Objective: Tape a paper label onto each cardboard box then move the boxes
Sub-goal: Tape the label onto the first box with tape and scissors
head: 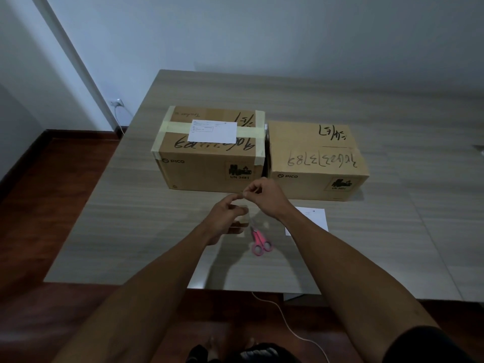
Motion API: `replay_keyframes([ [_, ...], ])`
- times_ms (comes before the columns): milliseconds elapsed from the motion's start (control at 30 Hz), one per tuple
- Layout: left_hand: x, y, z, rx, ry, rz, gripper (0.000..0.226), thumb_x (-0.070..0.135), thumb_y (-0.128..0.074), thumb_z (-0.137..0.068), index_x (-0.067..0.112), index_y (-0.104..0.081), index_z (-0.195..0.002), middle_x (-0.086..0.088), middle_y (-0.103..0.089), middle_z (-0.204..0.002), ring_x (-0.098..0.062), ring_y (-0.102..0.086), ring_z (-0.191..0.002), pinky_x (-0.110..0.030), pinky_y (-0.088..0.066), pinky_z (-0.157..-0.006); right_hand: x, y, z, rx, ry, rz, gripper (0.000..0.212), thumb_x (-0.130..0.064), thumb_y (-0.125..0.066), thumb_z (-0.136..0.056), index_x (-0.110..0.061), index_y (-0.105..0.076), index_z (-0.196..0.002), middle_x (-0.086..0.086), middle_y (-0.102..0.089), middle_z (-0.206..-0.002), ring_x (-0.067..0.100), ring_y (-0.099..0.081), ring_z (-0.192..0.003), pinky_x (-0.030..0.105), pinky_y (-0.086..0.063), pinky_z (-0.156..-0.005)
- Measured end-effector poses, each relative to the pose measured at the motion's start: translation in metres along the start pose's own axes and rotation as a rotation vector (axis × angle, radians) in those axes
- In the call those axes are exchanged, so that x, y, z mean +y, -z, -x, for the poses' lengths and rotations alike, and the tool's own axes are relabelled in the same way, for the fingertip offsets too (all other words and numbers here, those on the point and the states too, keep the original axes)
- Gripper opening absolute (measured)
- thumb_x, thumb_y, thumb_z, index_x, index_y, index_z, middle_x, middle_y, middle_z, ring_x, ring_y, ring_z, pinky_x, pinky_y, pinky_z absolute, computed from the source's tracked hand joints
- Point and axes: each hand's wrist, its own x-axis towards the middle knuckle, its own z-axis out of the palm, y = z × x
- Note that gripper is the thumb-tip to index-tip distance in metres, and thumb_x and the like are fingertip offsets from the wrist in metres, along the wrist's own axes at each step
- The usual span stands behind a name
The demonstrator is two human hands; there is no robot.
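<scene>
Two cardboard boxes stand side by side on the table. The left box (209,155) carries a white paper label (212,131) on its top. The right box (318,161) has only black handwriting on top. My left hand (227,217) grips a clear tape roll (242,218), mostly hidden by the fingers. My right hand (264,196) pinches the tape's loose end just above it, in front of the boxes. A second paper label (315,218) lies flat on the table under my right forearm.
Pink-handled scissors (259,241) lie on the wooden table (125,205) just below my hands. A white cable (285,320) trails over the dark floor near the table's front edge. A wall socket (117,102) sits at the far left.
</scene>
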Motion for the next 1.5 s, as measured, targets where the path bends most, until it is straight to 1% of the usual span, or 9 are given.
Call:
replay_keyframes([
  [233, 0.001, -0.002, -0.002, -0.023, -0.005, -0.077, 0.037, 0.020, -0.071, -0.096, 0.037, -0.061, -0.128, -0.010, -0.064, -0.118, -0.031, -0.075, -0.100, -0.041, -0.055, -0.083, 0.007, -0.004, -0.001, 0.034, -0.038, -0.030, 0.005, -0.014, -0.078, -0.088, -0.012, -0.077, -0.084, -0.001, -0.066, -0.083, 0.004, -0.058, -0.075, 0.022, -0.043, -0.067],
  [433, -0.012, 0.008, 0.001, -0.058, 0.007, -0.154, 0.039, 0.017, -0.070, -0.095, 0.042, -0.063, -0.124, -0.010, -0.060, -0.126, -0.027, -0.074, -0.095, -0.042, -0.057, -0.086, 0.019, -0.006, 0.001, 0.072, -0.319, -0.305, 0.029, -0.015, -0.080, -0.087, -0.013, -0.067, -0.113, 0.006, -0.064, -0.091, 0.016, -0.062, -0.071, 0.028, -0.050, -0.065],
  [500, -0.021, 0.012, 0.002, -0.038, 0.021, -0.143, 0.039, 0.014, -0.069, -0.096, 0.038, -0.063, -0.126, -0.015, -0.058, -0.126, -0.024, -0.072, -0.089, -0.040, -0.058, -0.082, 0.031, -0.010, 0.004, 0.064, -0.400, -0.240, 0.020, -0.013, -0.075, -0.090, -0.015, -0.066, -0.108, 0.006, -0.065, -0.095, 0.019, -0.065, -0.069, 0.028, -0.049, -0.063],
  [600, -0.032, 0.017, 0.002, 0.036, 0.032, -0.129, 0.037, 0.016, -0.068, -0.098, 0.033, -0.059, -0.130, -0.017, -0.060, -0.122, -0.017, -0.070, -0.078, -0.033, -0.057, -0.069, 0.055, -0.023, 0.015, -0.010, -0.465, 0.013, 0.016, -0.012, -0.074, -0.086, -0.021, -0.063, -0.080, 0.008, -0.069, -0.098, 0.029, -0.070, -0.086, 0.033, -0.053, -0.075],
  [700, -0.042, 0.022, 0.001, 0.073, 0.054, -0.089, 0.036, 0.019, -0.067, -0.099, 0.033, -0.058, -0.130, -0.014, -0.064, -0.123, -0.025, -0.072, -0.091, -0.032, -0.055, -0.068, 0.070, -0.035, 0.035, -0.118, -0.582, 0.220, 0.010, -0.025, -0.072, -0.070, -0.018, -0.065, -0.072, 0.011, -0.072, -0.092, 0.032, -0.069, -0.090, 0.036, -0.058, -0.078],
  [867, -0.050, 0.023, -0.002, 0.100, 0.058, -0.091, 0.033, 0.023, -0.069, -0.098, 0.037, -0.059, -0.126, -0.017, -0.065, -0.125, -0.039, -0.069, -0.110, -0.032, -0.056, -0.070, 0.087, -0.047, 0.061, -0.228, -0.666, 0.339, 0.036, -0.034, -0.090, -0.055, -0.014, -0.064, -0.070, 0.011, -0.069, -0.085, 0.027, -0.069, -0.075, 0.035, -0.056, -0.066],
  [967, -0.051, 0.021, -0.001, 0.093, 0.039, -0.112, 0.035, 0.024, -0.069, -0.098, 0.036, -0.059, -0.129, -0.016, -0.065, -0.122, -0.031, -0.070, -0.101, -0.034, -0.056, -0.074, 0.096, -0.055, 0.069, -0.143, -0.657, 0.343, 0.043, -0.043, -0.091, -0.063, -0.013, -0.062, -0.073, 0.015, -0.066, -0.096, 0.031, -0.069, -0.085, 0.035, -0.052, -0.068],
  [1167, -0.052, 0.021, 0.006, 0.057, 0.021, -0.149, 0.038, 0.024, -0.070, -0.097, 0.035, -0.057, -0.131, -0.014, -0.066, -0.117, -0.022, -0.062, -0.101, -0.035, -0.055, -0.080, 0.087, -0.062, 0.082, -0.066, -0.614, 0.577, 0.041, -0.032, -0.079, -0.082, -0.005, -0.066, -0.110, 0.013, -0.052, -0.116, 0.036, -0.059, -0.104, 0.043, -0.055, -0.085],
  [1500, -0.053, 0.033, 0.016, 0.064, -0.053, -0.213, 0.041, 0.026, -0.071, -0.097, 0.041, -0.054, -0.132, -0.024, -0.057, -0.125, -0.029, -0.062, -0.102, -0.021, -0.055, -0.062, 0.091, -0.057, 0.091, -0.021, -0.507, 0.692, 0.026, -0.016, -0.067, -0.091, 0.000, -0.069, -0.111, 0.019, -0.051, -0.118, 0.036, -0.055, -0.104, 0.045, -0.054, -0.086],
])
